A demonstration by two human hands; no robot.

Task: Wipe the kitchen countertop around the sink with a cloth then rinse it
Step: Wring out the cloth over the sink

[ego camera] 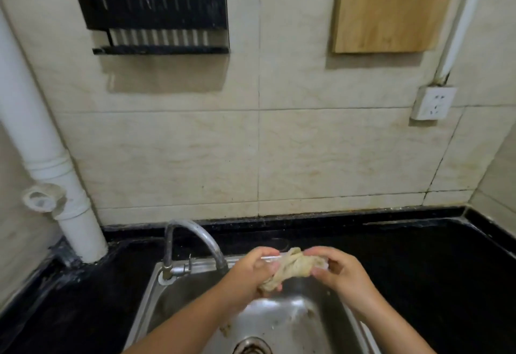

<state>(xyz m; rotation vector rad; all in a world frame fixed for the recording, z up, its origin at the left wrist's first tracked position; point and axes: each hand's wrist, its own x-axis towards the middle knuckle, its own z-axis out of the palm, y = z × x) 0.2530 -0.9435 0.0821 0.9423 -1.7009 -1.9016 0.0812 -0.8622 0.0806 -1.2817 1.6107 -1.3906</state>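
Beige cloth (290,268) is twisted over the sink (279,317), just right of the tap (195,242). The left hand (251,270) and right hand (339,268) grip its ends, fingers curled tight. This looks like wringing after rinsing. Next, more twisting should squeeze out water.

The rear wall (307,158) was clad in large beige marbled tiles with thin dark grout lines. A black slatted rack (150,7) was mounted at upper left, a wooden board (391,7) at upper right. A white socket (432,102) sat below a white conduit (463,18). A white drainpipe (42,141) descended the left corner
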